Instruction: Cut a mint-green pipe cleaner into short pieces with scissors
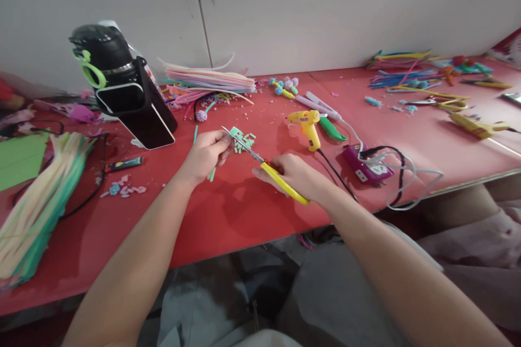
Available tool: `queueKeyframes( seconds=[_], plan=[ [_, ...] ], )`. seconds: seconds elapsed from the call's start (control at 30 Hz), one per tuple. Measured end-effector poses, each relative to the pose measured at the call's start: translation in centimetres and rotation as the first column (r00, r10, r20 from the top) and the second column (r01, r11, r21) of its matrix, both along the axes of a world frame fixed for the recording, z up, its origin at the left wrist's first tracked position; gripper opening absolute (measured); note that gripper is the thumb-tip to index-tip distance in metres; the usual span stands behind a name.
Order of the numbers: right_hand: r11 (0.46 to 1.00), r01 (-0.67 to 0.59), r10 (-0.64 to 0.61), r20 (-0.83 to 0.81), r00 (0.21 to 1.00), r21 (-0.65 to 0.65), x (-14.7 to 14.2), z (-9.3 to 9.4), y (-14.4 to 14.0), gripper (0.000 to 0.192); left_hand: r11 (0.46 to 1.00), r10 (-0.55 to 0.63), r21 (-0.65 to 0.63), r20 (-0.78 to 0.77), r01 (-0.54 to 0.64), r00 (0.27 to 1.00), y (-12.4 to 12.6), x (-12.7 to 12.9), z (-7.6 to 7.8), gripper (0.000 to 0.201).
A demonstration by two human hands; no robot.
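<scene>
Near the centre of the frame, your left hand [207, 154] holds a green pipe cleaner [212, 174]; its fingers are pressed together around the strip, and the lower end comes out below the hand. Your right hand [296, 172] holds the yellow scissors [264, 165], with the fingers closed around the handles. The blades point up and to the left, and their tips are just beside your left fingers. Whether the blades touch the strip, you cannot tell.

Just above the blades, a small pile of green cut pieces [243, 140] lies on the red desk [228, 211]. To the right of it stands a yellow glue gun [307, 124], and further right a purple power strip [367, 165] with cables. In the upper left of the frame a black bottle [118, 84] leans on the desk. At the left edge lies a bundle of long pale and green stems [35, 211]. More coloured pipe cleaners [209, 80] lie near the wall.
</scene>
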State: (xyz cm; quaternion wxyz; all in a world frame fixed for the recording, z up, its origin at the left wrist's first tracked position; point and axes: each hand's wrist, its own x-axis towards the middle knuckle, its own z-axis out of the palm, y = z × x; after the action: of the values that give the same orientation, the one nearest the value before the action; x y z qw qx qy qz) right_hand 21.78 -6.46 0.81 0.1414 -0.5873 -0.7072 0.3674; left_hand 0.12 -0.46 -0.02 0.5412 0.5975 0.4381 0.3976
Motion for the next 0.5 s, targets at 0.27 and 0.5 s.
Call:
queueKeyframes(
  seconds=[0.27, 0.5],
  plan=[
    [0.988, -0.008, -0.053, 0.396, 0.917, 0.151, -0.7, 0.0, 0.0, 0.048, 0.997, -0.02, 0.074, -0.106, 0.028, 0.994, 0.1, -0.2, -0.2, 0.028],
    [0.999, -0.021, 0.04, 0.433, 0.9, -0.047, -0.9, 0.6, 1.3, 0.04, 0.965, 0.009, -0.263, 0.014, -0.005, 1.0, 0.7, 0.9, -0.9, 0.028]
  ],
)
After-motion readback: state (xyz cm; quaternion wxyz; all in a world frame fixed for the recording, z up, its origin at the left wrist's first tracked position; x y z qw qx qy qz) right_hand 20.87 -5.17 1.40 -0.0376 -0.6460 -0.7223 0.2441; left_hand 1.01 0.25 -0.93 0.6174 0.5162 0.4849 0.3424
